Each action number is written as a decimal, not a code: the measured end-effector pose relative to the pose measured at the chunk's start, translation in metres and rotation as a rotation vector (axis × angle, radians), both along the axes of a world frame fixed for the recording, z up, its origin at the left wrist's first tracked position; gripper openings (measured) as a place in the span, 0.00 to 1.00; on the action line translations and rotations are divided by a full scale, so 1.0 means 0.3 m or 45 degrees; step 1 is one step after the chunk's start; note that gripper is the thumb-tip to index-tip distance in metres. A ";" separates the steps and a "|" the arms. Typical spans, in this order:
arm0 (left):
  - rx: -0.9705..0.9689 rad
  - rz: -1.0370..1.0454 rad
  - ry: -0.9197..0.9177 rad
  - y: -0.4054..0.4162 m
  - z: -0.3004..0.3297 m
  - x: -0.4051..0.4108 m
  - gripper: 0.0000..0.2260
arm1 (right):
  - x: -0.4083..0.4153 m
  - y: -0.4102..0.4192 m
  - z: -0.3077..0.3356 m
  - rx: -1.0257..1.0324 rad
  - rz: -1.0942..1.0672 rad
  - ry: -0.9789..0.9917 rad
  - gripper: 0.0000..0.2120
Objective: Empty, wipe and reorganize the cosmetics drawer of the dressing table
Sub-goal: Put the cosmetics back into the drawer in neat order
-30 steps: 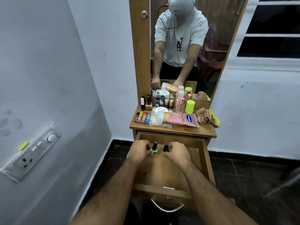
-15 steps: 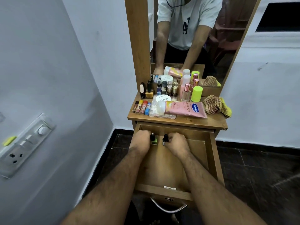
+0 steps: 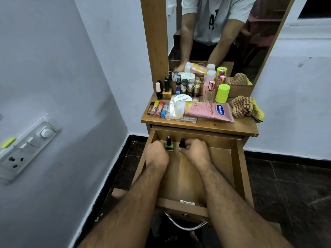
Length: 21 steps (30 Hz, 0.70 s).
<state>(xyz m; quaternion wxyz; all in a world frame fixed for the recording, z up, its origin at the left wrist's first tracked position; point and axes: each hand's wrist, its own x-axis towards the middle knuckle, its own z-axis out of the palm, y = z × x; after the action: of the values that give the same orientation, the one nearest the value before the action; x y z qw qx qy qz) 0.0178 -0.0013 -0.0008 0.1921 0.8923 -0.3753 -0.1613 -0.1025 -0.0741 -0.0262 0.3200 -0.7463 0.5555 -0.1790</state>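
Glass, light and breakable, the green polish bottle (image 3: pixel 169 146) sits in the left hand (image 3: pixel 157 154)'s curled fingers, the dark-capped bottle (image 3: pixel 182 145) in the right hand (image 3: pixel 195 150)'s pinch, safest held by their bodies.

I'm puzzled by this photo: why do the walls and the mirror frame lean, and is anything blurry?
Head view: wide-angle lens bends the mirror frame and wall edges outward; room light is dim and even, without glare; drawer, both hands and the green bottle are fairly sharp, though bottle labels on top stay mostly unreadable.
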 end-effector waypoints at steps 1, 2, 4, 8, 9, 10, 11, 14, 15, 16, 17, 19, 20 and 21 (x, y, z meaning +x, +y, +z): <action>-0.011 0.021 0.035 -0.003 -0.002 -0.007 0.07 | 0.001 0.001 -0.001 -0.007 0.003 -0.010 0.05; -0.023 0.034 0.075 -0.009 -0.006 -0.011 0.09 | 0.001 -0.002 -0.004 -0.013 0.011 -0.015 0.05; -0.050 0.051 0.143 -0.023 -0.007 -0.019 0.13 | 0.000 -0.007 -0.009 -0.013 0.022 -0.030 0.05; -0.116 0.096 0.200 -0.038 -0.025 -0.027 0.12 | 0.012 -0.015 -0.030 -0.031 0.018 -0.046 0.05; -0.124 0.108 0.197 -0.041 -0.029 -0.029 0.11 | 0.015 -0.016 -0.034 -0.032 0.015 -0.051 0.05; -0.131 0.123 0.189 -0.044 -0.034 -0.031 0.10 | 0.020 -0.017 -0.038 -0.031 0.014 -0.051 0.05; -0.129 0.133 0.171 -0.046 -0.034 -0.032 0.08 | 0.026 -0.019 -0.042 -0.030 0.015 -0.056 0.05; -0.115 0.137 0.103 -0.043 -0.027 -0.042 0.05 | 0.044 -0.021 -0.041 -0.061 -0.008 -0.051 0.05; -0.111 0.134 0.092 -0.038 -0.022 -0.045 0.05 | 0.050 -0.021 -0.043 -0.075 -0.007 -0.039 0.06; -0.109 0.131 0.085 -0.032 -0.016 -0.047 0.06 | 0.057 -0.019 -0.044 -0.088 -0.006 -0.026 0.10; -0.109 0.131 0.081 -0.030 -0.011 -0.048 0.06 | 0.062 -0.016 -0.042 -0.103 -0.001 -0.017 0.14; -0.108 0.132 0.088 -0.026 -0.009 -0.050 0.06 | 0.074 -0.015 -0.039 -0.109 0.017 -0.008 0.15; -0.113 0.135 0.101 -0.023 -0.007 -0.050 0.06 | 0.082 -0.018 -0.039 -0.093 0.024 -0.006 0.12; -0.123 0.140 0.119 -0.021 -0.007 -0.050 0.06 | 0.086 -0.021 -0.038 -0.084 0.028 -0.005 0.08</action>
<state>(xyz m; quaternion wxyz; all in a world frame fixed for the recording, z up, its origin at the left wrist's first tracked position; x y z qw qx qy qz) 0.0029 -0.0077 -0.0029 0.2607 0.8928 -0.3236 -0.1737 -0.0767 -0.0805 -0.0375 0.2982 -0.7622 0.5404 -0.1951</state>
